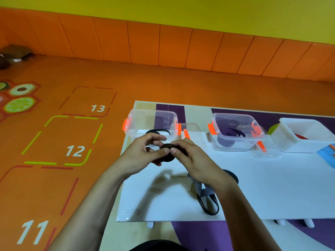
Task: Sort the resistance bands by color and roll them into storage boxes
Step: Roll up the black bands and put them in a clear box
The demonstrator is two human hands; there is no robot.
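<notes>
**A:** Starting at the left, where's the band?

**B:** Just in front of the left clear box, at the left end of the tabletop and lifted off the surface. It's a black roll, wound into a flat disc. That box has black band lying in it.

**A:** How would it handle?

**B:** Light, soft and springy, I'd judge. If the grip loosens, the coil would likely unwind. It's best taken across the disc, with a thumb on one face, fingers behind, and the outer end trapped.

**A:** And the hands?

**B:** The left hand has its fingers curled and its thumb tip pressed at the roll's left edge. The right hand mirrors it, thumb on the right edge and fingers wrapped behind. Both pinch the roll, with the forearms converging on it.

**A:** Further right?

**B:** A loose band lies on the tabletop under the right wrist. I cannot tell whether it's this roll's tail. Then comes a middle clear box holding purple, and a white box with something red inside.
</notes>
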